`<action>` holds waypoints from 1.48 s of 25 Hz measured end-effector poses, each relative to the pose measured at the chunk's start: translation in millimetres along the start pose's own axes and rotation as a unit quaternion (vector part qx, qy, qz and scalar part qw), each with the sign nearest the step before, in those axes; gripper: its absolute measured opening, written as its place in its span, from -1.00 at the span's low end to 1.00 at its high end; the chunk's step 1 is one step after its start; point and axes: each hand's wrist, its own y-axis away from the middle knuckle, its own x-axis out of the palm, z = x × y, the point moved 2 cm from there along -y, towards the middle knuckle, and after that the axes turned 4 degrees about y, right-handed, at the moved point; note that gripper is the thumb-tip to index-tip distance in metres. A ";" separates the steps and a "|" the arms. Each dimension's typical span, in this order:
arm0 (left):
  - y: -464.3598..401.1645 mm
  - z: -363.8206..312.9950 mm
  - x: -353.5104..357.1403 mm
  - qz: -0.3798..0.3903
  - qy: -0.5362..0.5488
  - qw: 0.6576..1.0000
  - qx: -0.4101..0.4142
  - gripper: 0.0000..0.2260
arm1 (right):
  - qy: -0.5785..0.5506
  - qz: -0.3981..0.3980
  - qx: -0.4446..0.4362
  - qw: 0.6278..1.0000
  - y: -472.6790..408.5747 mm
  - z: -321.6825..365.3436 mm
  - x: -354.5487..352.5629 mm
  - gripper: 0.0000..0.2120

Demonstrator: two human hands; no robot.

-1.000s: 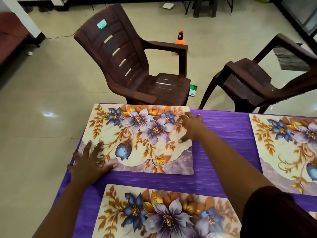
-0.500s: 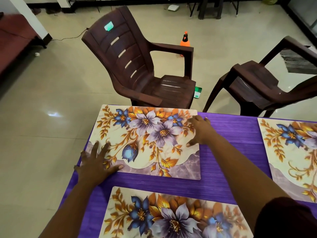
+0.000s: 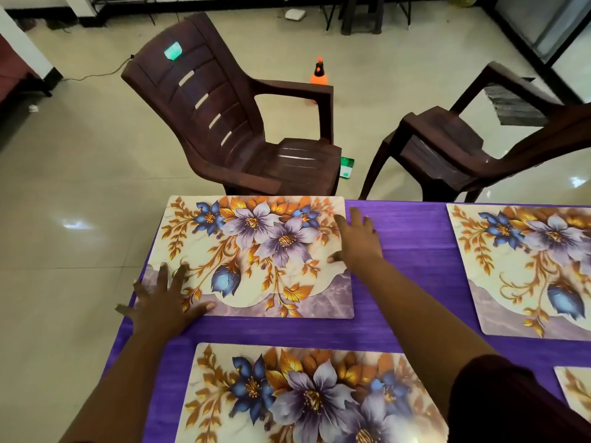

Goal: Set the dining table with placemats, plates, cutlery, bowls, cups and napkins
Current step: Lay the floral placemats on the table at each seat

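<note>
Right hand [image 3: 358, 241] fingers now straighter, both grips flat on placemat [image 3: 256, 251], left hand [image 3: 163, 302] blurred

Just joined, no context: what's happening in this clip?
A person is laying floral placemats on a purple table. The left hand presses flat on the far-left placemat at its near left corner; the right hand rests open at its right edge. Three more placemats show. No plates, cutlery or cups in view.
</note>
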 end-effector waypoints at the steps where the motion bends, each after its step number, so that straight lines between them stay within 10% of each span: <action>1: 1.2 -3.4 -0.6 0.011 -0.024 1.000 -0.008 0.00 | 0.035 -0.031 -0.022 0.999 13.7 5.1 -1.6 -0.16; 6: 11.1 -28.6 -11.1 0.013 -0.047 0.999 -0.017 -0.04 | -0.031 -0.140 -0.125 0.982 101.9 0.6 9.0 -0.49; 11: 81.5 -60.6 -23.5 -0.177 0.108 0.970 0.128 -0.19 | -0.090 -0.062 -0.154 0.982 225.8 -30.4 61.3 -0.35; 19: 231.6 -15.8 94.6 0.059 0.045 0.991 0.114 0.20 | -0.004 0.082 -0.090 0.993 311.0 -54.3 112.6 0.10; 37: 234.7 -10.1 105.6 0.025 0.025 0.990 0.137 0.13 | 0.048 0.102 -0.125 0.986 305.2 -55.8 109.6 0.03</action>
